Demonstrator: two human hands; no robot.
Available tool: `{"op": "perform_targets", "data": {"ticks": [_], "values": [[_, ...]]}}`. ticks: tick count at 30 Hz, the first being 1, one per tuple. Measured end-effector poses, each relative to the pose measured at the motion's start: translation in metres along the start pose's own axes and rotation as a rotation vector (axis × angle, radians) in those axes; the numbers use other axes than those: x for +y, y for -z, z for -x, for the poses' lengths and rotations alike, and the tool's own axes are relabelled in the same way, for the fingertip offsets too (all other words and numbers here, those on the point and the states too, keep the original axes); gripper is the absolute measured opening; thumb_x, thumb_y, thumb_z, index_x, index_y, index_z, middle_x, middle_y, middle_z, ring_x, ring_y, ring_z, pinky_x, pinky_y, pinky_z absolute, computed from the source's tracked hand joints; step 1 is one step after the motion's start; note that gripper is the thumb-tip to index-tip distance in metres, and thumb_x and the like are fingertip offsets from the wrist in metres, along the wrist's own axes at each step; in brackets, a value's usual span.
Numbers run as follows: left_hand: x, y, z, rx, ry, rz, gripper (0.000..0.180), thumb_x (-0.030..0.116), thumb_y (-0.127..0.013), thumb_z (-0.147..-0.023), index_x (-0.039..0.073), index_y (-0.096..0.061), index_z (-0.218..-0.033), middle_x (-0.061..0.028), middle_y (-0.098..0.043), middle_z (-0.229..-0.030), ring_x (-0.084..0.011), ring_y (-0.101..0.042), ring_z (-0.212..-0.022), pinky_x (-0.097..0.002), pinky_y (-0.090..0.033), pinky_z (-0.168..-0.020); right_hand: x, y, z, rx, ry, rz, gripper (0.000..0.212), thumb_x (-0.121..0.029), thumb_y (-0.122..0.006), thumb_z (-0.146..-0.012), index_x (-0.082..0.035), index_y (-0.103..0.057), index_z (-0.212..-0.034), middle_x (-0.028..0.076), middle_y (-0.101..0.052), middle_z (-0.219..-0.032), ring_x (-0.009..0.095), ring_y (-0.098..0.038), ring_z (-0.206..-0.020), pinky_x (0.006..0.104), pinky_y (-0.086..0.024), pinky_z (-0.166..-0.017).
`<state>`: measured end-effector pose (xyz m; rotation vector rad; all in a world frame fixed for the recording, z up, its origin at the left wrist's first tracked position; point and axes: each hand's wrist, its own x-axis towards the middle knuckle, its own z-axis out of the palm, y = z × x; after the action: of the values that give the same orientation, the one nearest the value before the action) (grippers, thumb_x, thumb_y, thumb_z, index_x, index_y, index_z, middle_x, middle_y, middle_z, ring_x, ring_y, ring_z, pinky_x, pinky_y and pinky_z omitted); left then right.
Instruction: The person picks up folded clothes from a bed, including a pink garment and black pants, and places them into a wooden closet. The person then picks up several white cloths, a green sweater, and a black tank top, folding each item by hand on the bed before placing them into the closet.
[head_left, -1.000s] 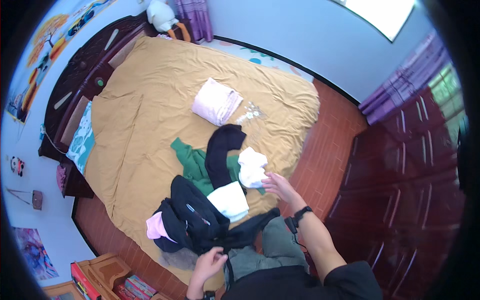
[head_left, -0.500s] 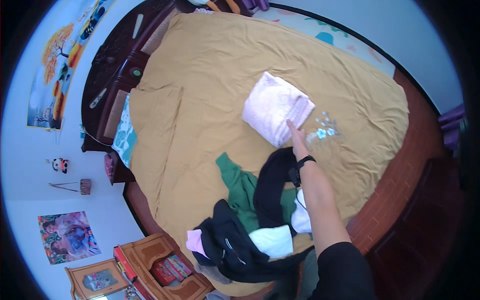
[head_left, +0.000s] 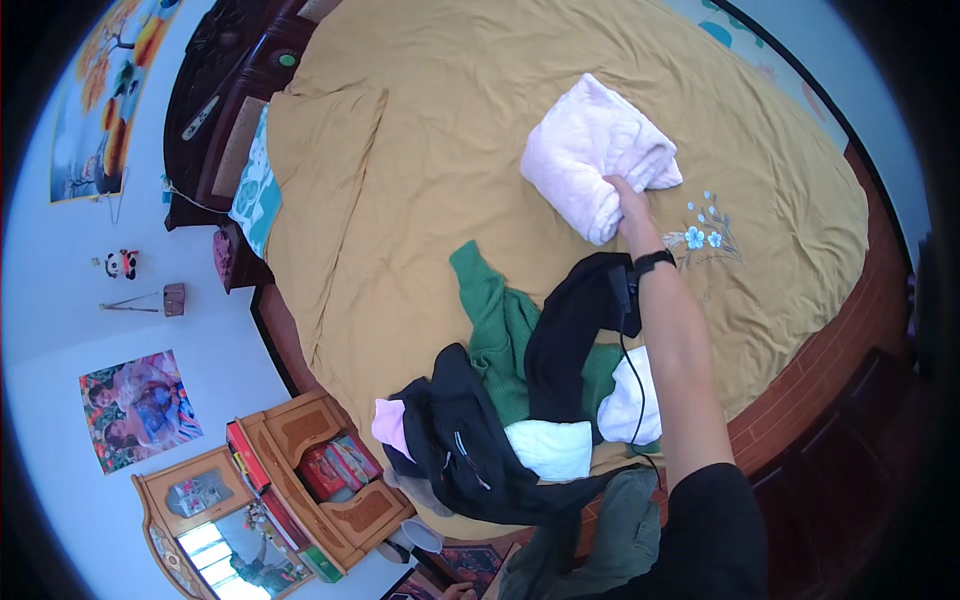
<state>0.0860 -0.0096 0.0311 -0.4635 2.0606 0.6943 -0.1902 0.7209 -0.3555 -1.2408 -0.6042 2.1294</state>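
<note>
Since the earlier frame, the right hand (head_left: 632, 208) has been brought from a reach at the near edge into a grip, and the pale pink, folded plush blanket (head_left: 575, 150) has been rucked up around the fingers. It is set on the mustard-yellow fabric bed cover (head_left: 420, 140), near the blue embroidered flowers (head_left: 705, 237) and apart from the clothes. Its edge is held by the right hand; what seems to be the left hand (head_left: 460, 592) is cut off by the lower border, and its state cannot be told. Closer to the body, a green knitted sweater (head_left: 497, 330) is partly covered by a long black garment (head_left: 560, 350). The step in hand is judged to be the taking hold of the blanket. For the next move, a firm grasp through all the layers seems called for, lest the folds be loosened.
</note>
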Motion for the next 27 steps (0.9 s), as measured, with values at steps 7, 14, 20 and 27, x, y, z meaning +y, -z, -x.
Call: {"op": "perform_targets", "data": {"ticks": [7, 14, 20, 27], "values": [[-0.016, -0.01, -0.021, -0.115, -0.158, -0.19, 0.033, 0.026, -0.063, -0.097, 0.009, -0.059, -0.125, -0.005, -0.069, -0.097, -0.014, -0.061, -0.083, -0.0287, -0.051, -0.075, -0.038, 0.009, 0.139, -0.224, -0.046, -0.202, 0.059, -0.011, -0.068, -0.082, 0.006, -0.047, -0.134, 0.017, -0.061, -0.122, 0.027, -0.063, -0.108, 0.0388, -0.053, -0.092], [0.062, -0.016, -0.078, -0.531, -0.245, 0.166, 0.068, 0.035, -0.073, -0.087, 0.008, -0.044, -0.143, -0.0118, -0.063, -0.123, -0.0209, -0.062, -0.111, -0.0361, -0.048, -0.096, -0.014, 0.115, 0.361, -0.397, -0.2, 0.003, 0.039, -0.021, -0.061, -0.089, 0.001, -0.058, -0.12, 0.014, -0.065, -0.116, 0.023, -0.065, -0.103, 0.0373, -0.053, -0.089], [0.12, -0.019, -0.159, -1.005, -0.521, 0.814, 0.099, 0.069, -0.064, -0.079, 0.001, -0.038, -0.146, -0.0174, -0.046, -0.146, -0.0322, -0.049, -0.131, -0.045, -0.038, -0.11, -0.043, 0.103, 0.623, -0.163, -0.356, -0.181, 0.027, -0.014, -0.06, -0.088, 0.0, -0.063, -0.111, 0.014, -0.067, -0.107, 0.024, -0.066, -0.097, 0.0363, -0.054, -0.088], [0.198, -0.035, -0.144, -1.267, -0.603, 0.332, 0.089, 0.065, -0.063, -0.083, 0.001, -0.045, -0.142, -0.0159, -0.046, -0.147, -0.031, -0.049, -0.13, -0.0424, -0.038, -0.11, -0.009, 0.141, 0.775, -0.432, -0.147, -0.083, 0.048, -0.019, -0.066, -0.087, -0.002, -0.055, -0.13, 0.004, -0.067, -0.113, 0.011, -0.062, -0.101, 0.0277, -0.047, -0.093]]}}
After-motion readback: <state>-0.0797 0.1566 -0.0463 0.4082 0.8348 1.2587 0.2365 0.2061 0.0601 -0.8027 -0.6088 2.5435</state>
